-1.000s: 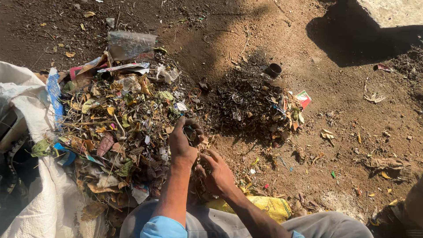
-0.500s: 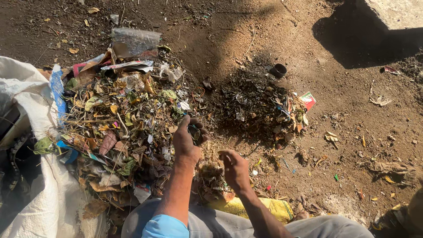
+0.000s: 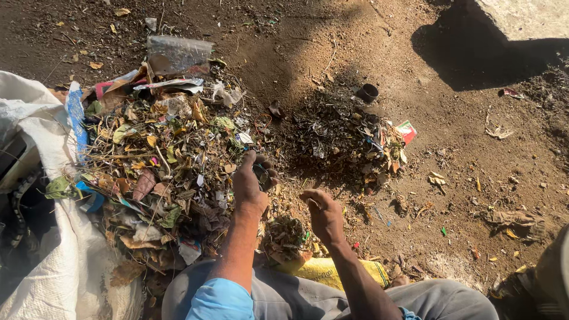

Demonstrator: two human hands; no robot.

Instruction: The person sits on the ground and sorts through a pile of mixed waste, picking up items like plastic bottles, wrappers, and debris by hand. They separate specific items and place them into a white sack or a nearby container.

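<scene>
Where left hand (image 3: 253, 182) curls, small scrap (image 3: 261, 173), seemingly pinched.

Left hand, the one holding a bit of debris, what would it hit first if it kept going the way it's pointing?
Probably the dark pile of small scraps just beyond the left hand, which points up and slightly right; depth is unclear.

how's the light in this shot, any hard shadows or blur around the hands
Head view: strong low sun, warm on the dirt ground; a hard dark shadow falls beside the stone block at top right, another crosses the top middle. Left hand and right hand are sunlit and fairly sharp; the white sack is partly shaded.
</scene>
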